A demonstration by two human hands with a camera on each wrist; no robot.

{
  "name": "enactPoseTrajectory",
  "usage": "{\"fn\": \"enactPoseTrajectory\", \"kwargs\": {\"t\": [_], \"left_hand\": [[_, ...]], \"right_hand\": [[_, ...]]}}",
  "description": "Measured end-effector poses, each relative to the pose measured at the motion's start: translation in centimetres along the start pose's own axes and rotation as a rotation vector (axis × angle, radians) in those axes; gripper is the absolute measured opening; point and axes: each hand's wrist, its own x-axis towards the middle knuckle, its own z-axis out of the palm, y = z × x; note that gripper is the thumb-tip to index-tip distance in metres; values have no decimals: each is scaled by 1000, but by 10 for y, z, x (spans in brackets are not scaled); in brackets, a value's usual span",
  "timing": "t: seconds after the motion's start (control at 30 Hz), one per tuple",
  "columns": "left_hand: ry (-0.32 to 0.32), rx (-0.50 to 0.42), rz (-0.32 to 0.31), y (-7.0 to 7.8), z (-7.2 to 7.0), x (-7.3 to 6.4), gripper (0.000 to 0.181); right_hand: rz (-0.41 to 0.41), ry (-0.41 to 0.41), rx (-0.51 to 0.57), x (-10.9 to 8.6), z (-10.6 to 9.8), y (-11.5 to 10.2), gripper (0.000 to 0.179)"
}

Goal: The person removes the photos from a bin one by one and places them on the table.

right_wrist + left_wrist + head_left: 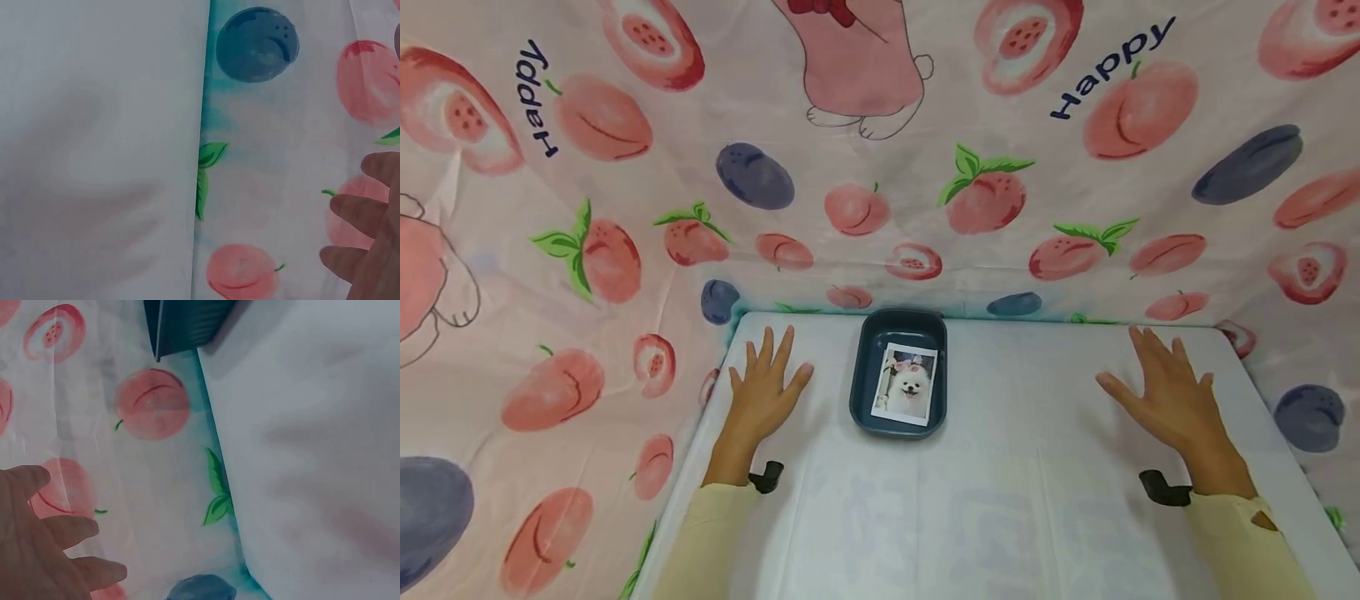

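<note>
A dark blue-green tray [861,400] with rounded corners sits toward the far edge of the white table. In it lies a photo [906,387] of a fluffy white dog, slightly tilted. To the tray's left, my left hand [765,396] is held over the table with fingers spread and nothing in them. My right hand [1176,404] hovers at the far right, fingers likewise spread and bare. In the left wrist view part of the tray [187,325] shows at the top, apart from the left fingers [69,531]. The right fingers [359,215] show at the right wrist view's edge.
A white cloth covers the table [992,500]. Pink fabric [865,167] printed with peaches and blue fruit hangs behind and at both sides, meeting the table edges. Black wrist mounts [1165,489] stick out inward from both sleeves.
</note>
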Motion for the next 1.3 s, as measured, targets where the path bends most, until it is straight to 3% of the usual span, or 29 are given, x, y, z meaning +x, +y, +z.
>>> {"fn": "enactPoseTrajectory", "kwargs": {"t": [0.23,0.43,0.67,0.93,1.07,1.3], "left_hand": [[-36,-252,7,7,11,7,72],[-51,-383,-1,18,29,16,72],[-69,-538,-93,30,56,25,67],[-63,-804,-232,44,84,30,58],[-54,-823,-267,49,93,33,57],[-48,-822,-251,52,110,38,57]], "right_hand": [[-34,-102,137,17,-2,-15,97],[-104,-80,242,37,6,-38,89],[-146,-110,353,57,17,-70,75],[-174,-192,426,82,33,-114,75],[-192,-217,471,93,39,-139,71],[-218,-332,614,115,57,-173,65]]}}
